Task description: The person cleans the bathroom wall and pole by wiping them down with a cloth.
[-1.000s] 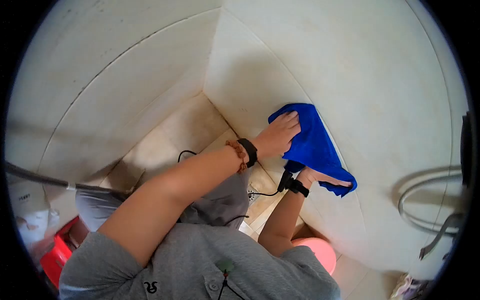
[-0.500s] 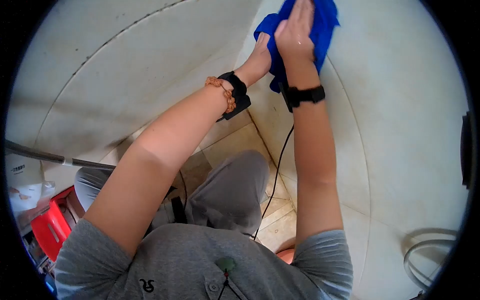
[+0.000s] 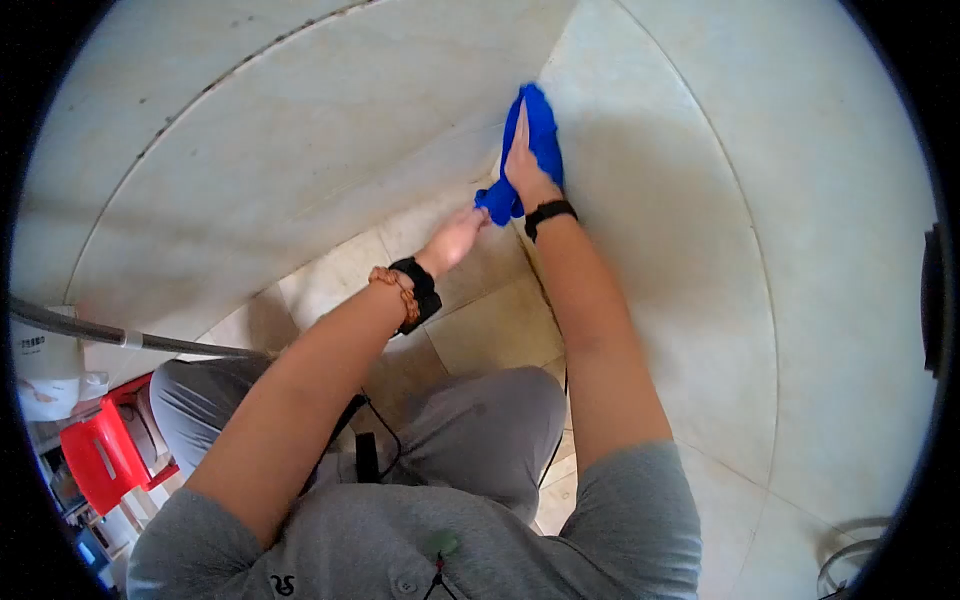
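Note:
A blue cloth [image 3: 542, 130] lies bunched against the tiled wall near the corner. My right hand [image 3: 524, 168] is pressed on it, seen from the side, with straight fingers laid flat along the cloth. Lower and to the left, my left hand [image 3: 455, 240] pinches a trailing end of the same cloth, its fingers slightly blurred. Black straps circle both wrists, and a brown beaded bracelet [image 3: 395, 285] sits on the left one.
Pale tiled walls meet in a corner ahead, above a tiled floor [image 3: 490, 320]. A grey hose [image 3: 180, 342] runs in from the left. Beyond it are a red plastic stool [image 3: 103, 455] and a white container [image 3: 48, 365]. Another hose [image 3: 850, 565] curves at lower right.
Both hands and the cloth have come down and to the left, lower along the wall in the view. The cloth looks more bunched, with one end drawn toward the left hand.

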`<state>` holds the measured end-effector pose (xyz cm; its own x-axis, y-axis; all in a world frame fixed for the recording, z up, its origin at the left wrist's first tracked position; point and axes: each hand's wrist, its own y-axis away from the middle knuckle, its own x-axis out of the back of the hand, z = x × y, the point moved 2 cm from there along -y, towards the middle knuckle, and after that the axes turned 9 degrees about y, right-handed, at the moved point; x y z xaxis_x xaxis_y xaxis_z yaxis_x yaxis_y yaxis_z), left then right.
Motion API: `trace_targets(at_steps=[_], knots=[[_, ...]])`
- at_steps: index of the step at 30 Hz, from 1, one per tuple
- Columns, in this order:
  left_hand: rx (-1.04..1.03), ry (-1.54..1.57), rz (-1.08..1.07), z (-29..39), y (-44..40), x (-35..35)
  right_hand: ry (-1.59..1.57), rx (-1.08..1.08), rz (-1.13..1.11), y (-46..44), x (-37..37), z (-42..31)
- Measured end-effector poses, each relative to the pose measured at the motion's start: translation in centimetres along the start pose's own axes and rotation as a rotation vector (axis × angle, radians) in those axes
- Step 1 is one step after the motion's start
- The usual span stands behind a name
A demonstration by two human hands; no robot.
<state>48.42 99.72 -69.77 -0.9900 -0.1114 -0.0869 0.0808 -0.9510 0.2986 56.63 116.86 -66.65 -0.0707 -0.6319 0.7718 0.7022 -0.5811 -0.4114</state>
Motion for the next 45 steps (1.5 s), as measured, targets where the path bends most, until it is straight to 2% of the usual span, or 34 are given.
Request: trace_targets(at_steps=[1,2,3,4,8,12,13,14,16,17,18,19,21,23,24,26,27,28,29,30,32,33,35,36,39,41,43,45], knots=[[0.045,0.026,-0.015,-1.0,0.2,0.0,-0.748,-0.066,-0.019,1.5,0.4,0.1],[0.088,0.050,-0.025,-1.9,0.6,-0.3,-0.639,-0.059,-0.029,3.4,-3.1,-1.6],[0.132,0.077,-0.033,-3.0,0.7,-0.1,-0.646,-0.161,-0.032,4.2,-4.6,-2.2],[0.048,0.047,-0.014,-4.1,0.5,0.0,-0.699,-0.181,-0.212,4.1,-3.4,-2.4],[0.055,0.108,-0.084,-3.4,2.3,0.2,-0.834,-0.266,-0.986,5.0,3.8,-0.3],[0.024,0.122,-0.016,-0.6,3.5,0.6,-0.643,-0.136,-0.744,5.9,0.2,0.3],[0.027,0.111,-0.009,-0.4,3.5,0.9,-0.598,-0.146,-0.690,5.4,1.5,0.6],[-0.032,0.137,0.008,0.0,3.1,1.1,-0.547,-0.105,-0.547,4.7,2.9,1.7],[-0.155,0.192,0.035,0.7,1.0,0.9,-0.366,-0.015,-0.413,1.3,8.1,4.5],[-0.186,0.152,0.035,1.8,0.9,0.4,-0.245,0.032,-0.426,-0.2,9.2,4.6],[-0.217,0.110,0.033,4.0,1.3,-0.2,-0.477,-0.211,-0.323,-1.3,8.1,3.9],[-0.253,0.068,0.033,5.2,1.4,-0.6,-0.702,-0.455,-0.206,-2.6,6.6,3.5],[-0.220,0.127,0.041,4.0,1.0,-0.4,-0.666,-0.189,0.371,-4.4,6.4,3.7],[-0.198,0.124,0.075,2.7,0.7,0.5,-0.811,-0.282,0.224,-4.4,2.3,2.6],[-0.202,0.100,0.097,2.4,0.2,1.3,-0.817,-0.301,0.264,-3.8,0.7,2.2],[-0.220,-0.027,0.071,2.6,0.2,2.4,-0.867,-0.296,0.186,-2.3,1.3,2.4],[-0.233,-0.136,0.028,3.0,0.6,2.9,-0.839,-0.400,0.217,-0.3,-0.4,1.1],[-0.251,-0.245,-0.007,3.5,0.9,3.3,-0.649,-0.224,0.226,2.3,-1.0,0.4],[-0.205,-0.236,-0.002,3.6,1.6,3.1,-0.849,-0.252,-0.004,3.1,0.7,0.8],[-0.157,-0.229,0.007,3.4,3.0,2.2,-0.946,-0.185,-0.081,4.4,1.1,0.9],[-0.112,-0.149,0.033,2.7,4.2,1.8,-0.880,-0.269,-0.592,5.2,1.6,1.0],[-0.113,0.008,0.075,2.6,4.5,2.2,-0.728,-0.183,-0.774,5.1,2.0,1.0],[-0.121,0.318,0.156,2.6,4.5,3.1,-0.660,-0.033,-0.595,4.3,3.4,1.1],[-0.193,0.298,0.183,3.7,4.4,3.8,-0.625,0.047,-0.492,2.9,4.3,1.5],[-0.390,0.231,0.252,9.1,5.5,5.5,-0.470,0.277,-0.780,0.1,12.1,4.8],[-0.482,0.187,0.277,12.9,6.5,6.1,-1.075,-0.019,-0.898,0.1,12.7,7.2],[-0.566,0.245,0.292,16.0,7.3,5.8,-1.596,-0.442,-0.787,1.9,18.1,9.9],[-0.699,0.025,0.151,17.5,7.3,5.6,-1.798,-0.111,-0.759,2.3,23.3,11.1]])
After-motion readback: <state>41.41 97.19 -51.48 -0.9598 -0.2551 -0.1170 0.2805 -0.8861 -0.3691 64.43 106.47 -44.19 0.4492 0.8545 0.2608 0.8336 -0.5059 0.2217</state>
